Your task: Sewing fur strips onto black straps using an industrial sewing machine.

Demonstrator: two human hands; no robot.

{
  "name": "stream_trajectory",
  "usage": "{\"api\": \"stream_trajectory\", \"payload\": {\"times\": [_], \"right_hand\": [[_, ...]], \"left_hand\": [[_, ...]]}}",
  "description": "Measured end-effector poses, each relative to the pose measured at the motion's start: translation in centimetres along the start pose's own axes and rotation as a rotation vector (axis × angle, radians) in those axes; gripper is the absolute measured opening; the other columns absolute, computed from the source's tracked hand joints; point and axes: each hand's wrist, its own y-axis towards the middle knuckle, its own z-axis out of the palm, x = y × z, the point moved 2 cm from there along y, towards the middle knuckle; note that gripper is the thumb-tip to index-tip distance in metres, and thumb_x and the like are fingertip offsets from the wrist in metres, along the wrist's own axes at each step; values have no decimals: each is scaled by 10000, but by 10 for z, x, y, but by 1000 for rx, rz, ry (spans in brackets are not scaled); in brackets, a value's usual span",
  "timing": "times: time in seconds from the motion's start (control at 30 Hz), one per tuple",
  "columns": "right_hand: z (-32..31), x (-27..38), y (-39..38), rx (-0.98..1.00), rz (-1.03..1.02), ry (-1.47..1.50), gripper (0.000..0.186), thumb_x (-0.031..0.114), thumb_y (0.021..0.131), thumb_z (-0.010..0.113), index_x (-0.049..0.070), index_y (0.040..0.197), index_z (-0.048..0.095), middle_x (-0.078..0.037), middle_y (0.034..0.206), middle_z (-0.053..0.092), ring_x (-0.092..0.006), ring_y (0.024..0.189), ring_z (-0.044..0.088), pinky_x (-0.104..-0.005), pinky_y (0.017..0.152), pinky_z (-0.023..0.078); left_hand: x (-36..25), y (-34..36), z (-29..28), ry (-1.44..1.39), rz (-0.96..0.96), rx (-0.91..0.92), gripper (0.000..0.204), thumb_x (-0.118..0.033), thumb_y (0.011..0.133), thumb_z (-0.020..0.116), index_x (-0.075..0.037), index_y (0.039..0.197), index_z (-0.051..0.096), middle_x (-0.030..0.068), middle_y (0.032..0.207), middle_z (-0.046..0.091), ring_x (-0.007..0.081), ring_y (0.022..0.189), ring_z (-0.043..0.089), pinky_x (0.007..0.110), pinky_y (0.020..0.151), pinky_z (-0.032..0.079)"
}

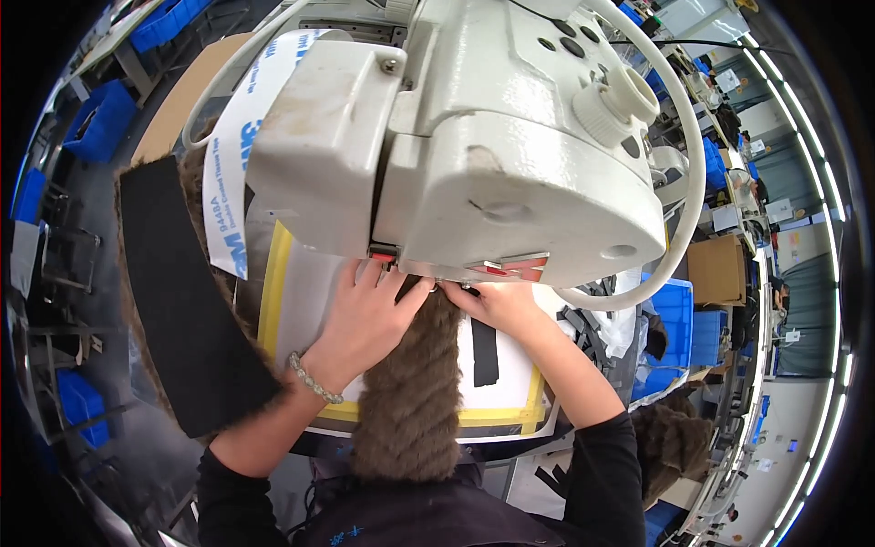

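A brown fur strip (pixel 408 392) runs from the front edge of a white, yellow-taped work plate (pixel 499 401) up under a white sewing machine (pixel 529 182). My left hand (pixel 365 314) lies on the strip's left side and the plate, fingers spread and fingertips close below the machine head. My right hand (pixel 497 305) grips the strip's right edge with closed fingers, its fingertips partly hidden by the machine. A short black strip (pixel 485 360) lies on the plate below it. The needle is out of sight.
Fur with black backing (pixel 187 292) hangs at the left beside white printed tape (pixel 239 164). Black pieces (pixel 588 333), a blue bin (pixel 670 328), a cardboard box (pixel 715 269) and more fur (pixel 670 438) are at the right. A white tube (pixel 682 237) loops around the machine.
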Motion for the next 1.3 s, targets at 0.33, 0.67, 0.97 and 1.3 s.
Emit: {"api": "stream_trajectory", "payload": {"times": [0.33, 0.67, 0.97, 1.3], "right_hand": [[-6, 1, -1, 84, 20, -19, 221, 182, 720, 789, 169, 935, 737, -16, 928, 696, -197, 775, 674, -331, 656, 521], [-9, 5, 2, 1, -153, -196, 248, 175, 731, 795, 172, 962, 704, -11, 920, 693, -199, 798, 675, -339, 683, 536], [-7, 4, 0, 34, -148, -92, 208, 131, 739, 784, 124, 925, 690, -28, 900, 683, -215, 780, 672, -351, 690, 547], [-5, 1, -3, 8, -191, -49, 223, 90, 731, 785, 66, 933, 692, -60, 923, 686, -248, 801, 673, -359, 707, 553]], "left_hand": [[-5, 0, 6, 72, -34, 59, 315, -126, 781, 620, -80, 1088, 673, 115, 1139, 553, 303, 1063, 538, 488, 943, 428], [-7, 2, 3, 103, -34, 84, 337, -139, 827, 615, -102, 1159, 663, 113, 1154, 539, 303, 1090, 541, 518, 978, 413], [-9, 2, 2, 120, -34, 62, 291, -205, 830, 670, -112, 1105, 692, 101, 1127, 553, 281, 1066, 564, 543, 969, 420], [-10, 2, 1, 115, -49, 92, 313, -218, 805, 714, -105, 1096, 690, 114, 1136, 561, 314, 1121, 528, 525, 990, 399]]}}
